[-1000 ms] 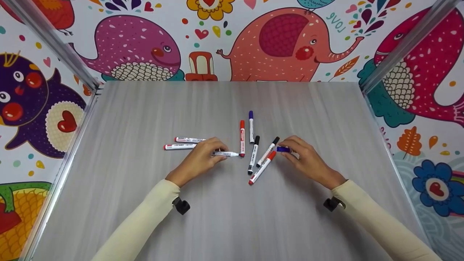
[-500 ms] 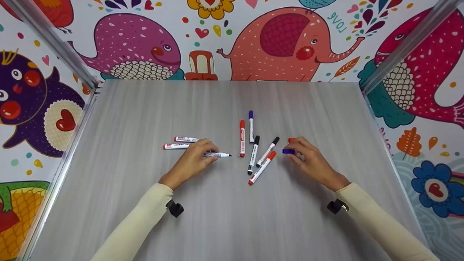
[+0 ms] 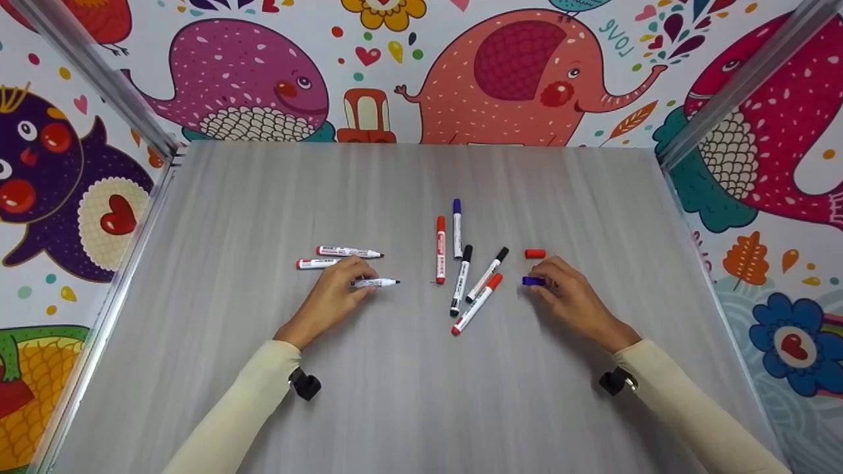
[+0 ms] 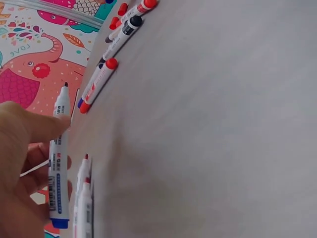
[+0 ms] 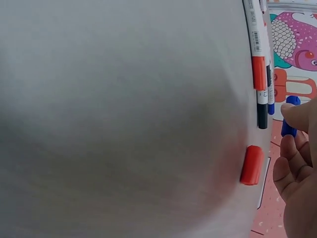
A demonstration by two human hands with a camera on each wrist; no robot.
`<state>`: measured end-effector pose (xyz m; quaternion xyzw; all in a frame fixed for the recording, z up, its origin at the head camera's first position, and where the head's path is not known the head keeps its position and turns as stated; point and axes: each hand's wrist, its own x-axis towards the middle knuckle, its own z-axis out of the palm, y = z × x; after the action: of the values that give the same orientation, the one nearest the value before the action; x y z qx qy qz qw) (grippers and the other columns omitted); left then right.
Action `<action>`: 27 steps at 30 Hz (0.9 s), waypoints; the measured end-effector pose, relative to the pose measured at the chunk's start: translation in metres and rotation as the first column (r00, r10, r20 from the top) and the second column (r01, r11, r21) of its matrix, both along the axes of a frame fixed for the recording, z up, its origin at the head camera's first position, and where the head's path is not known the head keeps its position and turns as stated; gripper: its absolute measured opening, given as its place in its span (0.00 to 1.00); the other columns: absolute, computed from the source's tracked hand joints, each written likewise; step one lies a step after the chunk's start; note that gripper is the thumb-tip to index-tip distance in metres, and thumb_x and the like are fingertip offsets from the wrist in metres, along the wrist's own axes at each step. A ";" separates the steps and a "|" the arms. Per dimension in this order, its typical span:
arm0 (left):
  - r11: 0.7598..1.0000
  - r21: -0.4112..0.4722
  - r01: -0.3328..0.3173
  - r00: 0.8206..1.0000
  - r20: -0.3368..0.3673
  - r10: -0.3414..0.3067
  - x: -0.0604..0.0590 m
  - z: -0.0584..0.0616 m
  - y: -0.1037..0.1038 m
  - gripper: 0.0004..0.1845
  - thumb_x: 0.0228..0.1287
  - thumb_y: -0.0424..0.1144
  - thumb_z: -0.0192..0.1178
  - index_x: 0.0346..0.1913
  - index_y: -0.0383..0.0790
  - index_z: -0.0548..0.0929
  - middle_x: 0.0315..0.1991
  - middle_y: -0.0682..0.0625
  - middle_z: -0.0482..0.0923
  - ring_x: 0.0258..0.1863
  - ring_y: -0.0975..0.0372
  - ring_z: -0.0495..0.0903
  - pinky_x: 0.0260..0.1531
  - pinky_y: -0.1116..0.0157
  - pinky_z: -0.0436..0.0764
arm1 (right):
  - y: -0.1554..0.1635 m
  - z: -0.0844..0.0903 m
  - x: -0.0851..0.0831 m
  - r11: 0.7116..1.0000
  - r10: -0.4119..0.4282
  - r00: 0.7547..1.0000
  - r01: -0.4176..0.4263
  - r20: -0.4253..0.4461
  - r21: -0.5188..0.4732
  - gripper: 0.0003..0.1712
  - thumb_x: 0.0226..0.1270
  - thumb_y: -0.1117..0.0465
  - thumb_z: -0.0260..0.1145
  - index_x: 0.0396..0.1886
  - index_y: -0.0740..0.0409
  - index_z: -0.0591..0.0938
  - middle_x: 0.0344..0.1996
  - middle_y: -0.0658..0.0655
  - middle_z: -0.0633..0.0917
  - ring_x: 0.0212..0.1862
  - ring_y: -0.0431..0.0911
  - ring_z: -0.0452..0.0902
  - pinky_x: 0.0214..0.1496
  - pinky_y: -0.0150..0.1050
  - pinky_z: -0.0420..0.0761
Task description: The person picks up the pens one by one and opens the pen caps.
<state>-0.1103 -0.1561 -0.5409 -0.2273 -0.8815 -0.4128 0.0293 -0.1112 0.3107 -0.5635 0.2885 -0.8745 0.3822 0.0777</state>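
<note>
A person in cream long sleeves works over a pale grey wood-grain tabletop point(image 3: 408, 395) ringed by bright cartoon-animal wallpaper point(image 3: 514, 72). The left hand point(image 3: 329, 299) grasps an uncapped white marker with a dark tip and blue end point(image 3: 375, 283), thumb and fingers curled round its barrel, the tip pointing toward the middle of the table; the left wrist view shows the thumb pressed along the barrel. Just beyond that hand lie two more uncapped white markers with red ends point(image 3: 332, 257), roughly parallel and close together. The right hand point(image 3: 570, 299) pinches a small blue marker cap point(image 3: 533, 281) at its fingertips, low over the tabletop; whether the cap touches the surface cannot be told. A loose red marker cap point(image 3: 535, 253) lies flat on the table just beyond those fingers, apart from them. Between the two hands lies a loose cluster of capped markers: a red-capped marker point(image 3: 440, 250) and a blue-capped marker point(image 3: 456, 228) side by side, pointing away from the person, then two black-capped markers point(image 3: 475, 273) and a second red-capped marker lying aslant point(image 3: 477, 304) nearest the right hand. A small black camera mount point(image 3: 304, 384) sits under each wrist.
</note>
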 end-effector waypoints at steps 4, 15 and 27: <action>1.000 -0.007 -0.025 1.000 -0.005 0.025 0.000 -0.005 -0.005 0.11 0.61 0.23 0.78 0.45 0.35 0.90 0.45 0.46 0.87 0.47 0.53 0.84 0.52 0.53 0.82 | 0.002 -0.001 0.001 0.999 -0.027 0.999 0.026 0.031 0.023 0.18 0.64 0.79 0.77 0.51 0.62 0.87 0.48 0.55 0.85 0.48 0.47 0.83 0.57 0.20 0.77; 0.998 -0.010 -0.064 0.998 -0.007 0.064 -0.001 -0.015 -0.021 0.11 0.61 0.22 0.78 0.43 0.36 0.90 0.45 0.47 0.87 0.47 0.56 0.83 0.51 0.56 0.82 | 0.009 -0.003 0.001 0.994 -0.097 0.993 0.093 0.067 0.059 0.17 0.65 0.77 0.78 0.52 0.62 0.89 0.49 0.55 0.85 0.52 0.48 0.85 0.61 0.18 0.75; 0.998 0.016 -0.066 0.993 -0.099 0.068 -0.003 -0.033 -0.035 0.11 0.61 0.21 0.77 0.43 0.36 0.91 0.45 0.47 0.86 0.47 0.53 0.84 0.52 0.54 0.81 | 0.017 -0.009 -0.002 0.991 -0.125 0.989 0.121 0.077 0.052 0.16 0.67 0.77 0.77 0.53 0.65 0.90 0.49 0.58 0.85 0.49 0.50 0.83 0.58 0.15 0.73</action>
<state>-0.1130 -0.1915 -0.5743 -0.2177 -0.8834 -0.4055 0.0884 -0.1136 0.3274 -0.5727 0.2203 -0.9017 0.3672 0.0592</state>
